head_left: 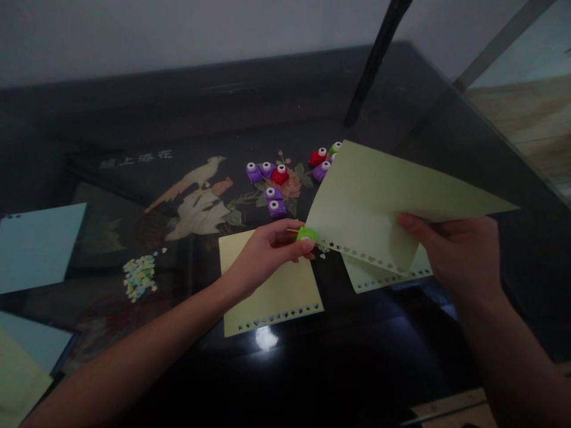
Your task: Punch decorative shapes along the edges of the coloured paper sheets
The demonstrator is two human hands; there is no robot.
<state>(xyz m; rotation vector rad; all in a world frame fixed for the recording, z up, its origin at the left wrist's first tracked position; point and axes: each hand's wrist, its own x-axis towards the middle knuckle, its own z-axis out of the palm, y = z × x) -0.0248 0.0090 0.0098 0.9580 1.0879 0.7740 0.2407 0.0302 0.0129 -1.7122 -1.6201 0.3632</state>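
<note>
My left hand (267, 249) pinches a small green paper punch (306, 233) at the lower left corner of a pale yellow-green sheet (370, 202). My right hand (450, 249) grips that sheet near its lower right, holding it up off the table. A row of small punched shapes runs along the sheet's lower edge. Under it lies another punched sheet (383, 278). A third yellow sheet (276, 297), punched along its near edge, lies flat under my left hand.
Several purple, red and green punches (279, 178) sit on the dark glass table (312, 368) over a bird picture. A small heap of punched paper bits (139, 276) lies left. Blue sheets (38, 244) lie at the far left. A dark pole (375, 59) rises behind.
</note>
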